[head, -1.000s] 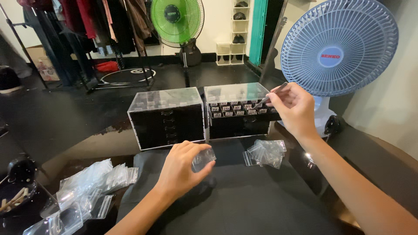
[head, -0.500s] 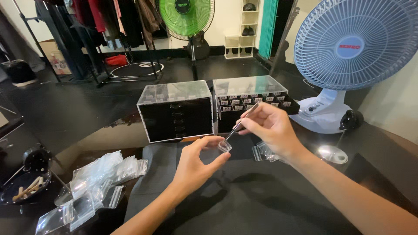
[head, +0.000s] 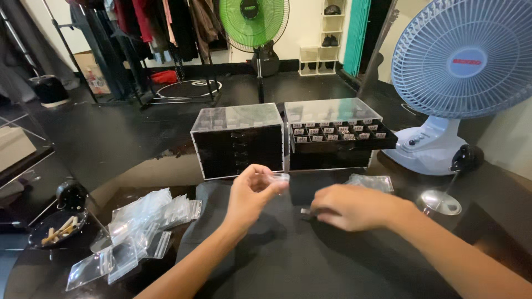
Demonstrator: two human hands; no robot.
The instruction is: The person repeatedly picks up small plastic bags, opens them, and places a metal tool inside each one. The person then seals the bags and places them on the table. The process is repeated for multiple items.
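My left hand (head: 249, 195) pinches a small clear plastic bag (head: 279, 178) above the dark mat (head: 310, 260). My right hand (head: 352, 206) rests low on the mat, fingers closed on a thin metal tool, likely tweezers (head: 305, 211), whose tip shows at its left. Behind both hands stand two black drawer cabinets with clear tops: the left one (head: 238, 141) shut, the right one (head: 332, 133) with a top drawer pulled out showing several small labelled compartments.
A pile of clear zip bags (head: 138, 227) lies left of the mat, another bag (head: 370, 181) behind my right hand. A blue desk fan (head: 460, 72) stands at the right, a small round metal dish (head: 440, 202) near it, a dark tray (head: 58, 227) at far left.
My right hand has come down from the open drawer, past the bag, to the mat with the tool. My left hand stays raised, holding the small bag.
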